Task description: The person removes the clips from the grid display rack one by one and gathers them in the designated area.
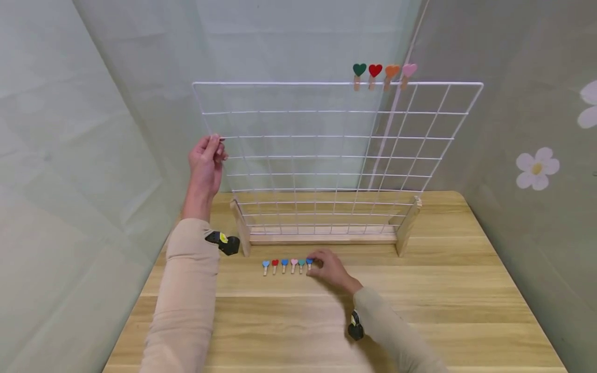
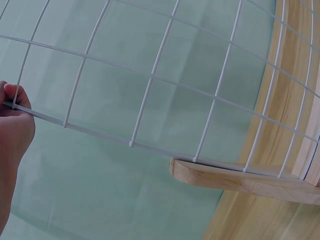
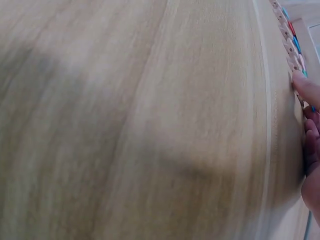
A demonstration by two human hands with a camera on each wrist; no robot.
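Note:
A white wire grid panel (image 1: 336, 150) stands upright in a wooden base (image 1: 322, 238) on the wooden table (image 1: 443, 290). My left hand (image 1: 215, 142) pinches the panel's left edge wire, and the left wrist view shows that hand (image 2: 11, 97) on the wire (image 2: 150, 85). A row of small heart clips (image 1: 283, 265) lies in front of the base. My right hand (image 1: 314, 260) rests on the table at the row's right end, its fingertips (image 3: 306, 90) closing on a blue heart clip (image 1: 309, 262). Green, red, orange and pink heart clips (image 1: 383, 71) sit on the panel's top wire.
Grey-green fabric walls (image 1: 93, 129) close in the table on three sides, with flower prints (image 1: 537, 167) on the right. The wooden foot (image 2: 225, 175) of the base juts toward the table's left edge. Bare tabletop lies to the right and front.

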